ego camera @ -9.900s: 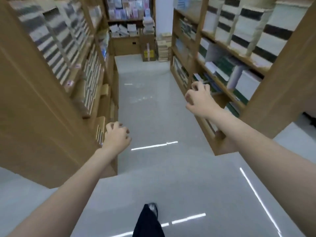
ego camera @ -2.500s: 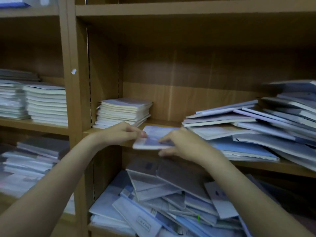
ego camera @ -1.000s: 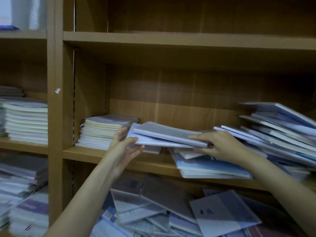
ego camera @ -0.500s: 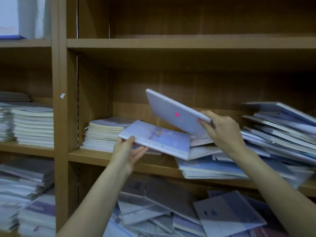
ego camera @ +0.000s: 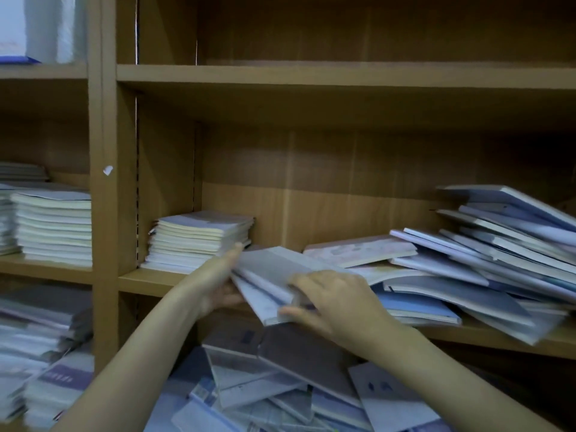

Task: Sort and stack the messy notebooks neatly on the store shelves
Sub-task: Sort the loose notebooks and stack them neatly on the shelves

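While the left hand [ego camera: 215, 286] and the right hand [ego camera: 336, 302] both grip a few notebooks [ego camera: 274, 282] between them at the shelf [ego camera: 149, 280] edge, the bundle may fan apart and slip down, because the slanted pile [ego camera: 483, 260] just right of the right hand leans toward them.

There is one camera, worn on the person's head. It looks forward and a little down, straight at the wooden shelf [ego camera: 311, 76], from very close. Both arms reach in from the bottom of the frame.
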Demonstrator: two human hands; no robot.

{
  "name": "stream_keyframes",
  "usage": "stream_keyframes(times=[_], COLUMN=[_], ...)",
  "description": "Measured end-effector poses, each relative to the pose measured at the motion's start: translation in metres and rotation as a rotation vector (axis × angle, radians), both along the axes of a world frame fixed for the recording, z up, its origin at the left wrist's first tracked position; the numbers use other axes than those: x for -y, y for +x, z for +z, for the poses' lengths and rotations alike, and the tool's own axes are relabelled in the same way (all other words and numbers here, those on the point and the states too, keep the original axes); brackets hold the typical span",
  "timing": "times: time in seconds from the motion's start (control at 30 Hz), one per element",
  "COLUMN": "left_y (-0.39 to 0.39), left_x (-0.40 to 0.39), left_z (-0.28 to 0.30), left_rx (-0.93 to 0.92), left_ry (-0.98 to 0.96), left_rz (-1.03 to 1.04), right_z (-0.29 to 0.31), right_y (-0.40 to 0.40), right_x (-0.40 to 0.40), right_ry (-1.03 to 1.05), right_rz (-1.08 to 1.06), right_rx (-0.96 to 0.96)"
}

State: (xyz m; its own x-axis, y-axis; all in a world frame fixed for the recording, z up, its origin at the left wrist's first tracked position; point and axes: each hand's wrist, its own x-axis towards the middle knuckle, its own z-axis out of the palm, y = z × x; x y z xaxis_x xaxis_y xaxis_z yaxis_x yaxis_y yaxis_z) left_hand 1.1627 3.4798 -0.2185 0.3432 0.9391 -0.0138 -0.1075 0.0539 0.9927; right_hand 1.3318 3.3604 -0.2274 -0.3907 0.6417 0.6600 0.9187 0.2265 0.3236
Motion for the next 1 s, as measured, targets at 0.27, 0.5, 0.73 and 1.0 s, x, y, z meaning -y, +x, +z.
stream_keyframes(times=[0.27, 0.5, 0.73, 1.0], left_y=[-0.005, -0.021, -0.026, 0.005], left_x=[0.0, -0.034, -0.05, -0.055], left_z=[0.014, 0.022, -0.008, -0.028], left_rx=[0.061, -0.004, -0.368, -0.932], left_ry=[0.118, 0.382, 0.711, 0.953], left_rz=[0.007, 0.166, 0.153, 0.227], right_z=[-0.008, 0.072, 0.03, 0.041], right_y=[0.015, -0.015, -0.005, 0.002], right_x=[-0.008, -0.062, -0.087, -0.083], right_ry=[0.402, 0.416, -0.519, -0.576], right_rz=[0.013, -0.322, -0.366, -0.328], right_rx=[0.081, 0.101, -0.01, -0.361])
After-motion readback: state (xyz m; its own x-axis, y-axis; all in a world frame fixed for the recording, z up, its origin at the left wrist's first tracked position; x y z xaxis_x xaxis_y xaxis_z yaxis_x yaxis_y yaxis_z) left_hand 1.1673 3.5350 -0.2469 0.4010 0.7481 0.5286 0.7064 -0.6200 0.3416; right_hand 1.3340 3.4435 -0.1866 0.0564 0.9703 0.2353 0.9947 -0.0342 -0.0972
